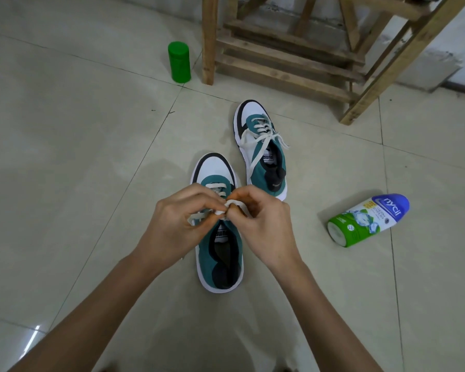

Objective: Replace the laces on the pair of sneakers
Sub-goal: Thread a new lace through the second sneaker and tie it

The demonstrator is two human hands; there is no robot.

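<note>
The near sneaker (218, 167) sits on the tiled floor (65, 157) right below the person, heel toward them and toe pointing away. That puts its eyelets within easy reach of both hands. The left hand (176, 224) and right hand (263, 224) meet over the tongue. The fingers of each are curled in, pinching the white lace (232, 203) close together, the way one holds a lace to work a knot or feed an end. I cannot tell which it is, as the hands cover the upper eyelets. Two rungs of lace cross the lower eyelets beyond the knuckles, and a loose end trails out under the left hand.

The far sneaker (263, 159) lies just beyond and to the right, apart from the first, seemingly parked out of the way. The far sneaker's lace (255, 140) is threaded and loosely knotted, its ends flopping over the sides. Both shoes are teal with white toes, black trim and white soles, and the laces are flat and off-white.

A green canister (179, 61) stands by the leg of a wooden frame (293, 57). A Nycil powder bottle (368, 220) lies on its side to the right, well apart from the shoes.
</note>
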